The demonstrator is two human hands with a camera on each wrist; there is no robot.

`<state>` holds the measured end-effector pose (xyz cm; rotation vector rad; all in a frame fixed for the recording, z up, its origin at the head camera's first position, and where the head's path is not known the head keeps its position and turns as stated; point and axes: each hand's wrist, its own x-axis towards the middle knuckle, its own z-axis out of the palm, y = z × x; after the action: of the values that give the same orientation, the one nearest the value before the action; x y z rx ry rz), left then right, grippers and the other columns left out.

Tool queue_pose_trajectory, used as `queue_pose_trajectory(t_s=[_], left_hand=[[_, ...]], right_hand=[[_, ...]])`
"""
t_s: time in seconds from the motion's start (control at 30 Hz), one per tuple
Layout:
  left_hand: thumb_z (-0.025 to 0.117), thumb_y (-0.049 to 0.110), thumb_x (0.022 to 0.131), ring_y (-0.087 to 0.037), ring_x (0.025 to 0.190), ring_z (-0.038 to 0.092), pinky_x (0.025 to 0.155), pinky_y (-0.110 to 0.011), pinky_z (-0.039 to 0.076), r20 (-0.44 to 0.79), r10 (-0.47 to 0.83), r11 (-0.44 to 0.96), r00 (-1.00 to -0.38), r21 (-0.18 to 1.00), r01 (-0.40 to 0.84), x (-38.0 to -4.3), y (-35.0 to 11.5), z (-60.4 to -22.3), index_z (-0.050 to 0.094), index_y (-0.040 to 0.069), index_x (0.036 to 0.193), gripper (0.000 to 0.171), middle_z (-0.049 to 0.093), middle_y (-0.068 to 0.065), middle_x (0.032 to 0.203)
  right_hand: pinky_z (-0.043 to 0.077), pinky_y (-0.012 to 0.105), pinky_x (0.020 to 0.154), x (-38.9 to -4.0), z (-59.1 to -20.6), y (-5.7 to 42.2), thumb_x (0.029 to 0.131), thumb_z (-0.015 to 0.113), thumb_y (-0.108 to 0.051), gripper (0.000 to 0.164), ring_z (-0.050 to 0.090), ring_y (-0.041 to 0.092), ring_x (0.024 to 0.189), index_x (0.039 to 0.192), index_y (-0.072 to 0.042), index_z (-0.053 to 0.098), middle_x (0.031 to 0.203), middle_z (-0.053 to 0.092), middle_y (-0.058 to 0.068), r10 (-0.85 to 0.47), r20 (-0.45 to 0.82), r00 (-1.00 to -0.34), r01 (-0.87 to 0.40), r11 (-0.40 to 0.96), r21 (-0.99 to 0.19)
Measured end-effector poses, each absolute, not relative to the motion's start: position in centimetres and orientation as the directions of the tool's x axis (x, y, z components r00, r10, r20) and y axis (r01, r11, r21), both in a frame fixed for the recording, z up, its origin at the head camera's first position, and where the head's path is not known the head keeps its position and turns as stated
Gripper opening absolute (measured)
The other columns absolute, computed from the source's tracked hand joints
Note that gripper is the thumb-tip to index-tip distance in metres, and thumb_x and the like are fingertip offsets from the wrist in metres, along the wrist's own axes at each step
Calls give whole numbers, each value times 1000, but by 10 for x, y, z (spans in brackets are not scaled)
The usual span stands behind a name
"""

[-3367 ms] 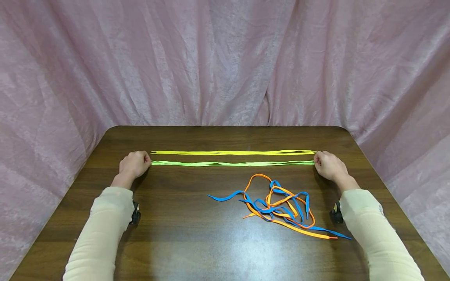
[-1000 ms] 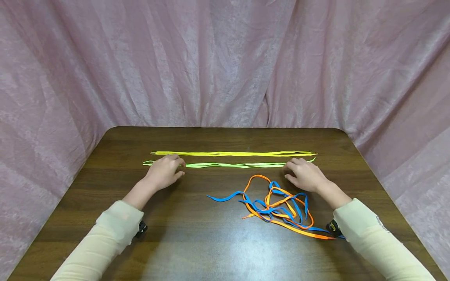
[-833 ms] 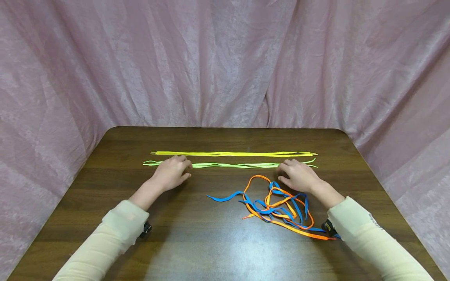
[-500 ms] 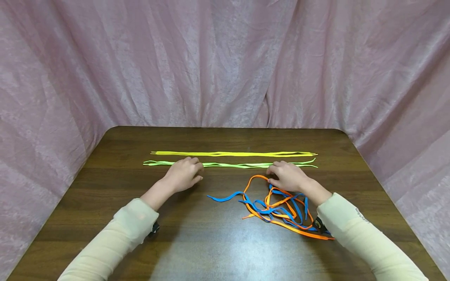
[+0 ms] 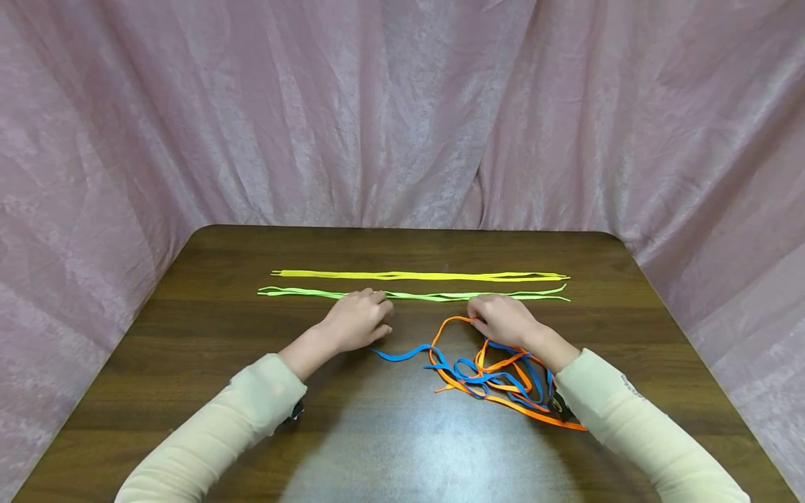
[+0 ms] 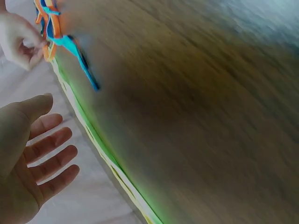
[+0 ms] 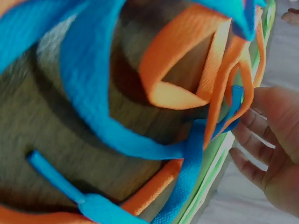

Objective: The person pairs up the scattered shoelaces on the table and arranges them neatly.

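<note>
Blue and orange flat shoelaces lie tangled on the table; the orange shoelace (image 5: 446, 320) loops up to my right hand (image 5: 505, 320), whose thumb and finger pinch it. In the right wrist view the blue shoelace (image 7: 86, 70) crosses close to the camera, and the fingertips are partly hidden behind laces. My left hand (image 5: 356, 321) hovers by the green shoelaces (image 5: 428, 297), fingers loosely bent and holding nothing, as its open palm shows in the left wrist view. Beyond the green pair, the yellow shoelaces (image 5: 421, 276) lie stretched straight.
The dark wooden table (image 5: 189, 391) has rounded far corners. Pink curtains (image 5: 402, 112) hang behind it and at both sides. A small black wrist camera (image 5: 557, 407) on the right arm is just over the tangled laces.
Both hands have left the green shoelaces' ends and moved inward, the left to the right, the right to the left. The right hand now pinches the orange shoelace; the tangle has shifted slightly left.
</note>
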<state>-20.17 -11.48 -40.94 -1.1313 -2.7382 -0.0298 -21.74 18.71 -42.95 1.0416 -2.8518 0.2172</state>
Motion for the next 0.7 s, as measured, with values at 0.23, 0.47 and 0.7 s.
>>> queue_pose_trajectory(t_s=[0.23, 0.47, 0.7], left_hand=[[65, 37, 83, -19, 83, 57, 71, -32, 48, 157, 721, 688, -675, -37, 725, -199, -97, -407, 65, 13, 95, 27, 62, 0, 92], [62, 43, 84, -15, 79, 55, 68, -29, 46, 104, 743, 666, -661, -17, 746, -197, -76, -408, 65, 13, 99, 33, 59, 2, 90], [62, 46, 83, -15, 78, 56, 67, -30, 46, 111, 757, 648, -644, -4, 761, -194, -60, -413, 66, 15, 96, 34, 57, 2, 86]], right_hand=[[31, 21, 46, -211, -417, 182, 83, 66, -14, 16, 39, 4, 53, 77, -17, 52, 65, 46, -11, -626, 227, -746, -661, 735, -147], [34, 21, 50, -208, -407, 179, 83, 65, -10, 13, 41, 6, 57, 81, -16, 54, 69, 48, -8, -643, 304, -703, -702, 696, -151], [36, 21, 53, -204, -403, 178, 83, 64, -11, 11, 42, 6, 59, 83, -16, 54, 70, 49, -8, -649, 323, -689, -713, 687, -141]])
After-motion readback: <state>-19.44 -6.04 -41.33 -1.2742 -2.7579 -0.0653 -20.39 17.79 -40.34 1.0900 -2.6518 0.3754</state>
